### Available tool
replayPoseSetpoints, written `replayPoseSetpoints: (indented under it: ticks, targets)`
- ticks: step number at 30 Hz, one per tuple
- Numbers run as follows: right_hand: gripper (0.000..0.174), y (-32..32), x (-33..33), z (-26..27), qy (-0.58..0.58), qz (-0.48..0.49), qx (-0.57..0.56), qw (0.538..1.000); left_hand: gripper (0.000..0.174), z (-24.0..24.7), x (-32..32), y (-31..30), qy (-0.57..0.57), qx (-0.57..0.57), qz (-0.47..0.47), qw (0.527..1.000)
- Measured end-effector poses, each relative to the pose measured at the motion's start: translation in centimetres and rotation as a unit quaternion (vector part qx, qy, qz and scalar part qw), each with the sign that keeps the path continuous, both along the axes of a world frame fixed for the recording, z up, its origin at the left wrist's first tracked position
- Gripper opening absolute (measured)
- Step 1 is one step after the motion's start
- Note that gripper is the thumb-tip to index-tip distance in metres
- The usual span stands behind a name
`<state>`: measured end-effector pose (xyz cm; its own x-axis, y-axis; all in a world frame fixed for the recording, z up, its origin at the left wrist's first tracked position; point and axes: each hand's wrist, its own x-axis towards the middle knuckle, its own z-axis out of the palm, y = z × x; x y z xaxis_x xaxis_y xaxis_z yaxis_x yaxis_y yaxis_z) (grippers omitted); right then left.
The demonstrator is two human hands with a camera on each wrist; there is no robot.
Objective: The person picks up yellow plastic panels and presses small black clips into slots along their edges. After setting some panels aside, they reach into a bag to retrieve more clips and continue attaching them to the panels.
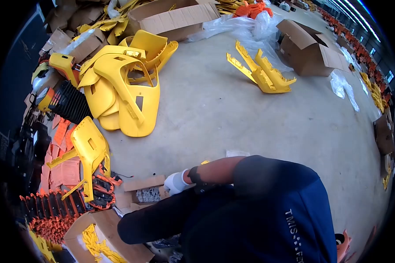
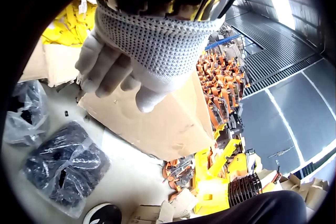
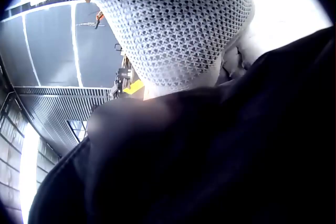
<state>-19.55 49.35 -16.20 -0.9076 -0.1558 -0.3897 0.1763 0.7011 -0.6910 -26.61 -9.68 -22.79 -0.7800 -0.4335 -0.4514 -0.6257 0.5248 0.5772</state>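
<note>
In the head view my white-gloved right hand (image 1: pixel 175 183) is beside the knee, at the near edge of a small open carton (image 1: pixel 151 180) of small grey parts (image 1: pixel 148 194). Its fingers are mostly hidden, and I cannot tell whether they hold anything. The right wrist view shows mainly the knit glove (image 3: pixel 173 29) against dark clothing (image 3: pixel 173 155). My gloved left hand (image 2: pixel 128 61), seen in the left wrist view, hangs with loosely bent, spread fingers and nothing in them. It overlaps a large cardboard box (image 2: pixel 152 116) there.
Yellow plastic shells (image 1: pixel 140 105) are piled on the concrete floor, with another yellow part (image 1: pixel 270 79) farther off. A box of yellow pieces (image 1: pixel 79 228) stands near the knee. Orange-and-black parts (image 1: pixel 52 215) lie at left. Bagged dark items (image 2: pixel 65 166) rest by a shoe (image 2: pixel 102 214).
</note>
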Motion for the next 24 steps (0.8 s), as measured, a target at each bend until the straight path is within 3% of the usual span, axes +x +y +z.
replayPoseSetpoints:
  ticks: [1, 2, 3, 7, 8, 11, 15, 17, 20, 24]
  targets:
    - [0.033, -0.1, -0.3, 1.2, 0.003, 0.010, -0.005, 1.000, 0.046, -0.1, 0.1, -0.5, -0.005, 0.003, 0.019, 1.000]
    - [0.033, -0.1, -0.6, 1.9, 0.001, 0.035, -0.011, 0.999, 0.041, 4.0, 1.4, 2.8, -0.014, 0.027, 0.018, 0.999]
    - [0.034, -0.3, -0.8, 1.2, 0.000, 0.030, -0.017, 0.999, 0.031, 3.1, 0.4, 1.9, -0.027, 0.099, -0.011, 0.995]
    - [0.026, 1.0, -1.7, -1.3, 0.003, 0.058, -0.012, 0.998, 0.028, 7.3, 4.5, 4.8, 0.046, 0.075, 0.020, 0.996]
    - [0.025, 1.6, -2.1, -0.4, -0.072, 0.053, -0.044, 0.995, 0.029, 7.6, 5.0, 4.8, 0.039, 0.061, 0.026, 0.997]
    - [0.026, 1.9, -4.2, -0.3, -0.127, 0.050, -0.027, 0.990, 0.028, 9.1, 6.7, 5.3, 0.089, 0.069, 0.032, 0.993]
    - [0.026, 0.3, -10.6, -1.3, -0.096, 0.069, -0.079, 0.990, 0.023, 9.3, 8.0, 5.3, 0.121, 0.080, 0.065, 0.987]
    - [0.036, -1.1, -14.9, -1.6, -0.060, 0.039, -0.083, 0.994, 0.030, 8.9, 8.6, 4.5, 0.101, 0.070, 0.054, 0.991]
    - [0.071, -2.6, -23.3, -3.7, 0.074, 0.036, 0.002, 0.997, 0.033, 8.6, 9.9, 4.5, 0.113, 0.092, 0.073, 0.987]
    - [0.086, -4.5, -33.4, -4.9, 0.094, -0.050, 0.060, 0.993, 0.038, 9.2, 11.8, 5.3, 0.076, 0.077, 0.090, 0.990]
